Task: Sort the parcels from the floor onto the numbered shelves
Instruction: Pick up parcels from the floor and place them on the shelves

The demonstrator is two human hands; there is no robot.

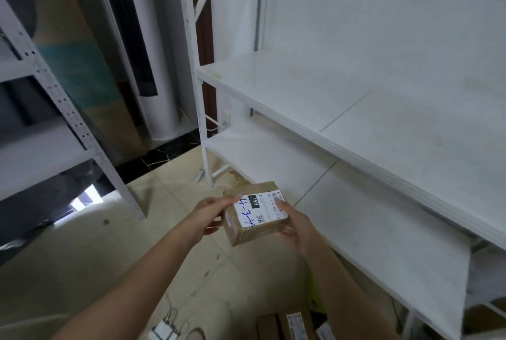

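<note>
Nearest me, at the bottom edge, more parcels (297, 324) lie on the floor (131, 235), with a small white plug (163, 329) to their left. Above them my two forearms reach forward. My left hand (210, 216) and right hand (297, 226) hold a box (256, 213) between them, in the air over the floor and just in front of the lower shelf (369, 219). My left fingers (232, 199) pinch its left edge and my right fingers (280, 205) curl round its right side, thumb on the white label (258, 209), which bears blue handwriting. Farther right, the upper shelf (356, 93) runs above the lower one. Far left stands a grey rack (68, 120), and beyond it a white column (161, 71).
</note>
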